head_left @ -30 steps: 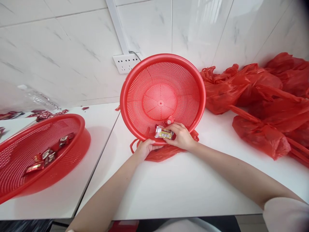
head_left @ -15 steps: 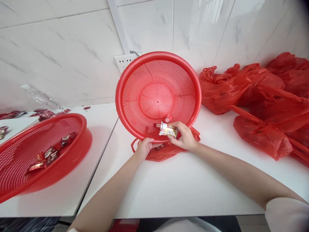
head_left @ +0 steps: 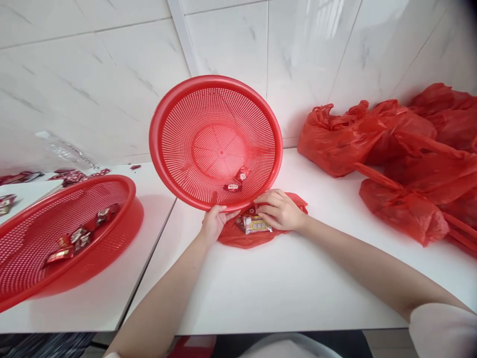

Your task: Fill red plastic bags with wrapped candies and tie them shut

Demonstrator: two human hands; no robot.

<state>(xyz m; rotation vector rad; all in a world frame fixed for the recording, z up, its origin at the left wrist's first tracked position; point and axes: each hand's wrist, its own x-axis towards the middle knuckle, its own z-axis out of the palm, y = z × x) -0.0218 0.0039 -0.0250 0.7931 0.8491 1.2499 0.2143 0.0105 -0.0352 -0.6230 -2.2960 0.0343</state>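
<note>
A red plastic mesh basket (head_left: 221, 112) is tilted toward me, with two small red-wrapped sweets (head_left: 233, 187) low inside it. My left hand (head_left: 215, 224) is closed on its lower rim. Below the rim lies a red plastic bag (head_left: 244, 242), its mouth showing dark red wrappers and a silver-and-yellow snack packet (head_left: 258, 224). My right hand (head_left: 281, 211) is over the bag, its bent fingers apart from one another and near the basket's rim. The packet rests just under these fingers, not gripped.
At left, a second red mesh basket (head_left: 134, 214) holds several wrapped sweets (head_left: 80, 238). Several filled red plastic bags (head_left: 402, 199) crowd the right side against the tiled wall (head_left: 227, 44). More red wrapped pieces (head_left: 72, 176) lie at the back left on the white table (head_left: 298, 283).
The snack packet has gone from my right hand down into the bag's mouth. The basket has shifted left with my left hand on its rim, uncovering more of the bag.
</note>
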